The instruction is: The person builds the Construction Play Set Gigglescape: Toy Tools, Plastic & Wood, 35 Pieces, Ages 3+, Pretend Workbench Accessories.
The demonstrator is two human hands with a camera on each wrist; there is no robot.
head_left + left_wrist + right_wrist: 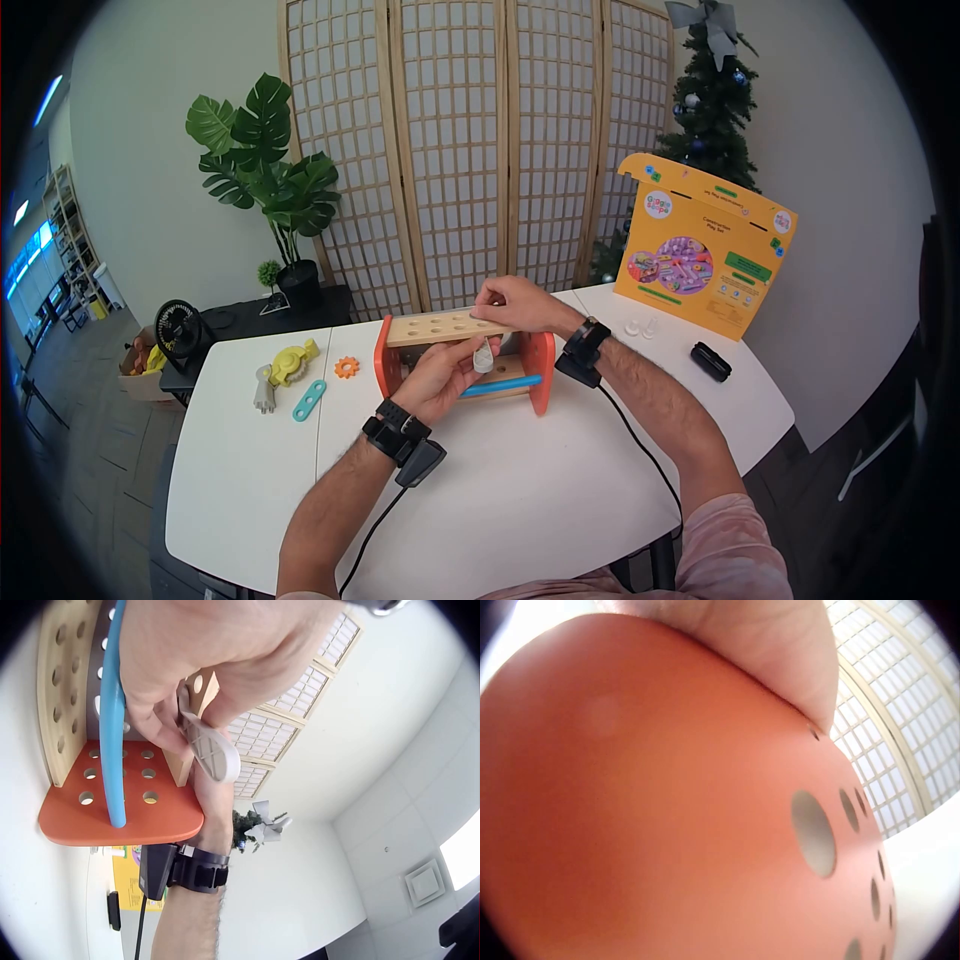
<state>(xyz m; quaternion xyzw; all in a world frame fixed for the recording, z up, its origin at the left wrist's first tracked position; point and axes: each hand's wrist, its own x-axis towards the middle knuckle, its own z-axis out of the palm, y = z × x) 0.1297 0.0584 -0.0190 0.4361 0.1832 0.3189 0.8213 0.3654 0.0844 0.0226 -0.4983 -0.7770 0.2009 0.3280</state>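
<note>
A toy workbench with a perforated wooden top (pixel 430 328), orange-red side panels (pixel 120 802) and a blue bar (pixel 112 712) stands on the white table. My left hand (pixel 440 378) is in front of it, pinching a light grey toy piece (pixel 484 358) between thumb and fingers just under the top board; the piece's ribbed face (pixel 214 754) shows in the left wrist view. My right hand (pixel 520 304) lies over the top board's right end, fingertips bent down at its surface; what they pinch, if anything, is hidden. In the right wrist view the orange panel (pixel 667 787) fills most of the picture.
On the table's left lie a yellow toy piece (pixel 292 364), a grey piece (pixel 264 390), an orange gear (pixel 347 367) and a teal strip (pixel 309 400). To the right are small clear pieces (pixel 650 326), a black case (pixel 710 362) and an upright yellow box (pixel 700 250).
</note>
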